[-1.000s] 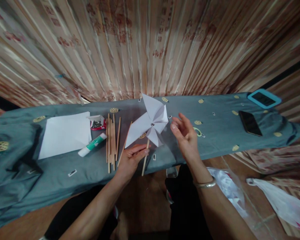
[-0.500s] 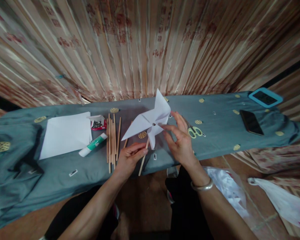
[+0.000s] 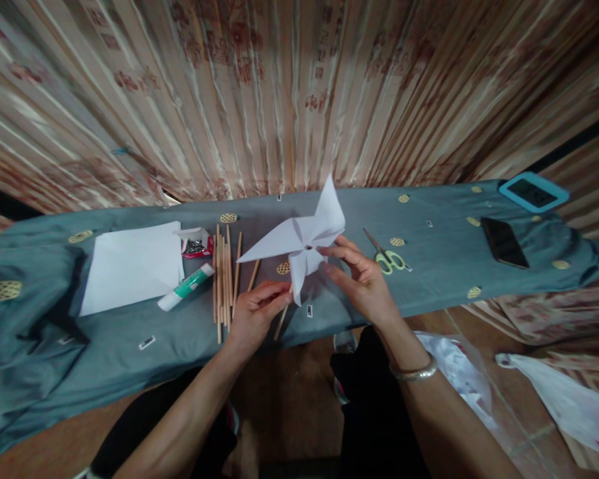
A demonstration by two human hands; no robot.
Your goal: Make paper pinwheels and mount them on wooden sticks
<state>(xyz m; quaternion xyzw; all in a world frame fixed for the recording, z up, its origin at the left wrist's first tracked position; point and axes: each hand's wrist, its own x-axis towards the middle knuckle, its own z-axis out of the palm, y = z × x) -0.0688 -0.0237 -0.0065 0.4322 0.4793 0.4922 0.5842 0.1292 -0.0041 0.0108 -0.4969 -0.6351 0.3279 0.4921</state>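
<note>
Basically, paper pinwheel [image 3: 310,233] up over the tabletop [image 3: 444,249], stick [image 3: 280,324] near the front edge.
Left fingers [image 3: 281,301] pinching the stick; right fingers [image 3: 348,254] against the paper, grip unclear. Gap before scissors [image 3: 379,251]; curtain [image 3: 299,120] along back edge.

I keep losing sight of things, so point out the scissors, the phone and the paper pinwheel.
Scissors [image 3: 381,254]: head view, near the pivot.
Phone [image 3: 504,243]: head view, dark face.
Paper pinwheel [image 3: 308,247]: head view, centre.

White pinwheel [image 3: 309,229], pineapple-print cloth [image 3: 439,256]

My pinwheel is plain white, like the paper sheets [image 3: 134,269]. Yellow pineapples dot the grey-green cloth; reddish-brown motifs mark the beige curtain [image 3: 289,100]. I see a green-and-white glue stick [image 3: 186,287], tan sticks [image 3: 222,279], pale-green-handled scissors [image 3: 380,252], a black phone [image 3: 504,241]. My bracelet [image 3: 413,373] is silver, my trousers [image 3: 374,406] black.
</note>
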